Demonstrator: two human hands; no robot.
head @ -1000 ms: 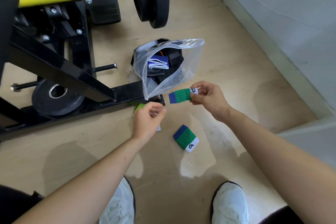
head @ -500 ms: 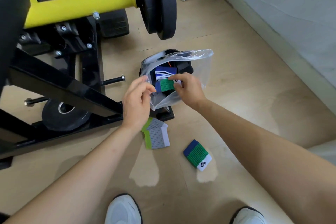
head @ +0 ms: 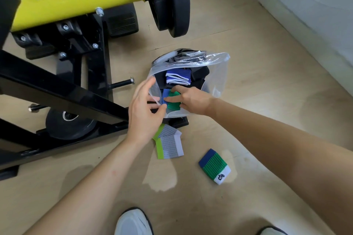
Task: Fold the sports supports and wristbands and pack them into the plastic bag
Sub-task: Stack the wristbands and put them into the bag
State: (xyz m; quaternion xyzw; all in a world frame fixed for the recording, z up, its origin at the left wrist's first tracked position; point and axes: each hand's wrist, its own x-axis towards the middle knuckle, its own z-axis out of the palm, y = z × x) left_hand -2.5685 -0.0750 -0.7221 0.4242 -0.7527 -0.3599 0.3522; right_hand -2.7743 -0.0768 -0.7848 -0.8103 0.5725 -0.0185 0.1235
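Sitting in the mouth of the plastic bag [head: 219, 74], a folded green-and-blue wristband [head: 170, 101] is pinched by the right hand [head: 193, 101]: index finger across its top face, thumb side under its far edge, the other fingers curled around its right end. Blue band points left, toward the left hand [head: 145, 108].

Left hand holds the bag's near-left rim; thumb and fingertips [head: 152, 82] are spread partly open with clear film caught between them, mouth held wide. Its thumb tip is just beside the wristband's blue edge; cannot tell if it touches.

Deeper in the bag, far of the wristband: a blue-and-white striped band [head: 178, 76] on top of black supports [head: 200, 74].

On the wood floor [head: 267, 101], near side of the bag: 2 grey-and-lime wristbands [head: 169, 143] overlapping, partly under the left wrist. Right of those, apart from them, 1 green, blue and white wristband [head: 214, 166] lies flat, logo end nearest.

Left: black-and-yellow gym machine frame [head: 57, 5], weight plates [head: 172, 0] far above the bag. White shoes [head: 133, 223] at the near edge.
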